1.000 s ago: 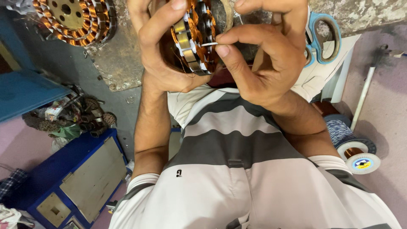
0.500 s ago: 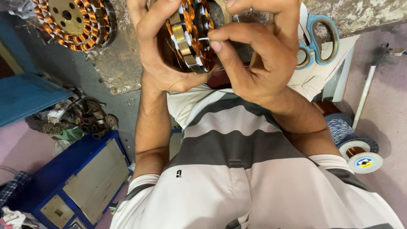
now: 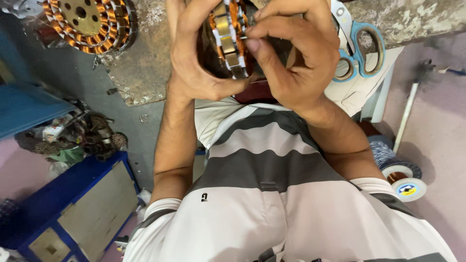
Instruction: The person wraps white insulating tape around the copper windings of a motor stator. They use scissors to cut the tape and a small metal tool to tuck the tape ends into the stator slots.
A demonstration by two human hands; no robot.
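Motor winding (image 3: 232, 41), a ring of copper coils on steel teeth, held edge-on near the top of the head view, above the striped shirt (image 3: 264, 160). Left hand (image 3: 194, 63) wraps its rim from below; right hand (image 3: 296, 58) pinches the coil edge with thumb and fingers. Blue-handled scissors (image 3: 361, 48) lie just beside on the stone slab (image 3: 145, 68). Second winding (image 3: 90, 22) at left. Wire spool (image 3: 405, 182) on floor, blue box (image 3: 73, 213) lower left
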